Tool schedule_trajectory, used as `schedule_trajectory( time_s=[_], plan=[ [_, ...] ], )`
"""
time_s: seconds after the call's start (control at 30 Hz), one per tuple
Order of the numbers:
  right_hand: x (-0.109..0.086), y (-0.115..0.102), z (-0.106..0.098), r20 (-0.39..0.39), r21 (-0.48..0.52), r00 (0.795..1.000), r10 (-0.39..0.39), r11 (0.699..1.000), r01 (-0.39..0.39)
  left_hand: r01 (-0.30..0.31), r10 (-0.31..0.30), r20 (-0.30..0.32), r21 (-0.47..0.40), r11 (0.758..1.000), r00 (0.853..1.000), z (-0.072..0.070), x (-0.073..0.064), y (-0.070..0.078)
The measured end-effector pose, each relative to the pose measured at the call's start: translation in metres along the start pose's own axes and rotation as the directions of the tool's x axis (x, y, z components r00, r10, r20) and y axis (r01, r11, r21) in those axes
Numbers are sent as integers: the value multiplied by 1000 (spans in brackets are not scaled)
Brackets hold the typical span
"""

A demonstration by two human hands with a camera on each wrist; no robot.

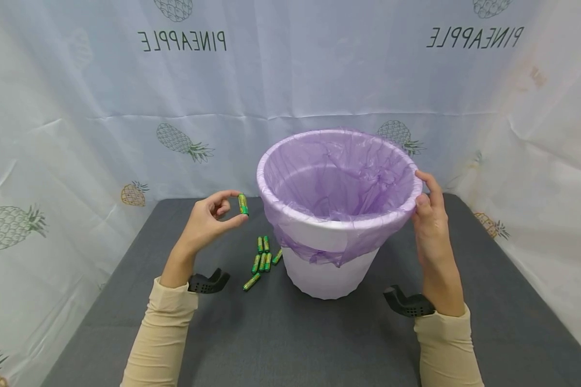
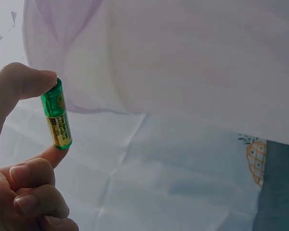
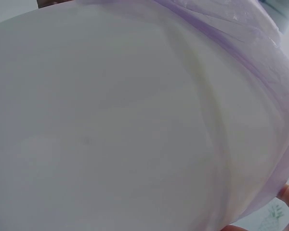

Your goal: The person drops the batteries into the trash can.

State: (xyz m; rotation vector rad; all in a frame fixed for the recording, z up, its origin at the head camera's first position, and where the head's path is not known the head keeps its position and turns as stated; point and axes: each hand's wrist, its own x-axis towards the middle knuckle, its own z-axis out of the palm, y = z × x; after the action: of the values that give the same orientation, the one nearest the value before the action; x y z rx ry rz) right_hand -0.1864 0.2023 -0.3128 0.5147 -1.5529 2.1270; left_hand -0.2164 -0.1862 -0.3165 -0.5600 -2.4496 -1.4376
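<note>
At the left, a green battery (image 1: 243, 205) is pinched end to end by the left hand (image 1: 205, 220), index fingertip on its upper end and thumb on its lower, the remaining fingers curled in towards the palm. The battery is held at about two o'clock from the middle of that hand, its long axis nearly upright, the upper end tipped slightly towards eleven. From it, the bin (image 1: 326, 277) is found at three o'clock, with a short gap left before the rim; the mouth is set a little higher, towards two.

At five o'clock from the held battery, seven loose batteries (image 1: 262, 262) are scattered on the dark table (image 1: 281, 349), nearer the left hand than the right.

The bin is lined with a purple bag (image 1: 314, 188) folded over its rim. At the rim's four o'clock, it is touched by the right hand's (image 1: 431, 226) index finger and thumb, forearm angled up from five; whether it is gripped cannot be told.
</note>
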Motion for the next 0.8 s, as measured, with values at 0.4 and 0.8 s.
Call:
schedule_trajectory(
  time_s=[0.4, 0.8],
  plan=[
    [0, 0, -4, 38, -1, 999, -3, 1000, 3, -59, 54, -68, -70, 996, 996, -3, 9, 22],
    [0, -1, -5, 101, 4, 995, -22, 1000, 22, -89, 78, -68, -172, 981, 995, -5, 12, 36]
  ],
)
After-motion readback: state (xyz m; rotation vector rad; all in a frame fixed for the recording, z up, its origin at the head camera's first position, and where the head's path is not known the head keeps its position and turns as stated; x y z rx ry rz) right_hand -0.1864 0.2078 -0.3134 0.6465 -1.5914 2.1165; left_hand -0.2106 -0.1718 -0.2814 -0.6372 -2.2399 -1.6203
